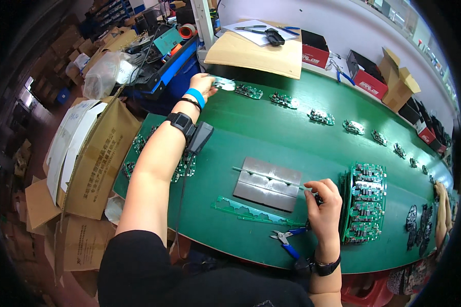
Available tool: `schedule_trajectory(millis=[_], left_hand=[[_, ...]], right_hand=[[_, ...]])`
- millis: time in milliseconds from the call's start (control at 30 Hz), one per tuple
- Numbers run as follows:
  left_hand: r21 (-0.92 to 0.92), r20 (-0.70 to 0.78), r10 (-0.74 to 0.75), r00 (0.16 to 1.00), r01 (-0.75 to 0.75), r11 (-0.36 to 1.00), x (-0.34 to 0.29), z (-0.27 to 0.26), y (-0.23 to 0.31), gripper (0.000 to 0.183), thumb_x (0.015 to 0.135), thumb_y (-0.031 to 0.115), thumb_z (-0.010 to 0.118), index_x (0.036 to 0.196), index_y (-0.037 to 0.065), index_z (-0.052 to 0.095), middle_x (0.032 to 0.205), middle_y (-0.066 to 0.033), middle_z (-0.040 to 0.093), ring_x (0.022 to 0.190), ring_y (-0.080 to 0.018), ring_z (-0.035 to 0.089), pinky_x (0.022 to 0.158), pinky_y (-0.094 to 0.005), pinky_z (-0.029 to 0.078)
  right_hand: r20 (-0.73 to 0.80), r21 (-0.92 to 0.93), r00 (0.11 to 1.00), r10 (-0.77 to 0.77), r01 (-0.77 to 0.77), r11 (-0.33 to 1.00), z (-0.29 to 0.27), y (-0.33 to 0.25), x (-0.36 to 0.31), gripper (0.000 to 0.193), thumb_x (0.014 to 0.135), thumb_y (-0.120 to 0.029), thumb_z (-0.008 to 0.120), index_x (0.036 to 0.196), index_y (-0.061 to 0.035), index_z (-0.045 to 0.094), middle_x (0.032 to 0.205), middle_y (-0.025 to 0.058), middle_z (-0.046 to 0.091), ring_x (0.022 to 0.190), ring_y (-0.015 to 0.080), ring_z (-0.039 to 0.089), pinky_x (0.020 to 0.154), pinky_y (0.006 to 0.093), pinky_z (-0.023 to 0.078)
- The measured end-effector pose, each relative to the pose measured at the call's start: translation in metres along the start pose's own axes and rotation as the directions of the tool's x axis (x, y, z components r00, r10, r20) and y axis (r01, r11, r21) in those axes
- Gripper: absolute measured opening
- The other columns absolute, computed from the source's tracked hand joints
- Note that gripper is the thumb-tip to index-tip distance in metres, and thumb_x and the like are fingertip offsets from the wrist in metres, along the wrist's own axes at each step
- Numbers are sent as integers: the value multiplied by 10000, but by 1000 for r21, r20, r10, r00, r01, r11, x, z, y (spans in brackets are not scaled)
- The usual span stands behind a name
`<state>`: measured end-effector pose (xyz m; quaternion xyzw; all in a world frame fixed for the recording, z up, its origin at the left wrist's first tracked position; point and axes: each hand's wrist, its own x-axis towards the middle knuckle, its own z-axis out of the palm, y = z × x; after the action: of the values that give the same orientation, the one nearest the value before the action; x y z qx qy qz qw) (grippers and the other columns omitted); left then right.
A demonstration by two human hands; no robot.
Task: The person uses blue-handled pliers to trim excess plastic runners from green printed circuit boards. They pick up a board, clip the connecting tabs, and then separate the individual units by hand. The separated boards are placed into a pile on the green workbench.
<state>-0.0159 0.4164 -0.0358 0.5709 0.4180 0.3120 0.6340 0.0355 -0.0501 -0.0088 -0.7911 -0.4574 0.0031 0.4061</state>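
Right hand [323, 207] lay curled on something small, unclear what, beside stacked circuit boards [364, 202] | left hand [204, 85], far out, pinched small circuit board [224, 84] at conveyor row's left end, long axis along belt [292, 138]

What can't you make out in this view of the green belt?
- Right hand: what it grips, hidden by curled fingers.
- Left hand: small board it touches, too small for detail.
- Far boards: shrunk, bent by the fisheye rim.
- Stacked boards: count unclear, overlapping.
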Motion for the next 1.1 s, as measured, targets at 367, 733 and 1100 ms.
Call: schedule_trajectory(millis=[367, 733, 1100], left_hand=[[475, -366, 284, 886, -85, 876, 102, -43, -78, 513, 842, 51, 683, 1313, 2, 486, 1145, -158, 606, 889, -235, 653, 616, -326, 581], [815, -288, 540, 791, -94, 572, 47, 0, -41, 452, 802, 291, 715, 1135, -4, 633, 1061, -258, 639, 1129, -407, 517, 944, -419, 475], [258, 683, 124, 719, -398, 881, -194, 71, 12, 323, 889, 254, 671, 1105, 16, 652, 919, -48, 669, 768, -116, 621, 613, -287, 533]], right_hand=[[103, -254, 994, 35, -8, 967, 12, 12, -2, 248, 739, -66, 702, 984, -45, 676, 931, 100, 633, 893, 300, 599, 761, 394, 498], [34, -323, 999, 21, -9, 946, 19, 23, 4, 68, 739, -88, 695, 801, -65, 678, 770, 77, 613, 775, 282, 579, 682, 387, 482], [137, -62, 986, 98, -90, 994, -11, -4, -8, 210, 828, -140, 687, 974, -20, 593, 816, 119, 578, 748, 260, 566, 682, 361, 464]])
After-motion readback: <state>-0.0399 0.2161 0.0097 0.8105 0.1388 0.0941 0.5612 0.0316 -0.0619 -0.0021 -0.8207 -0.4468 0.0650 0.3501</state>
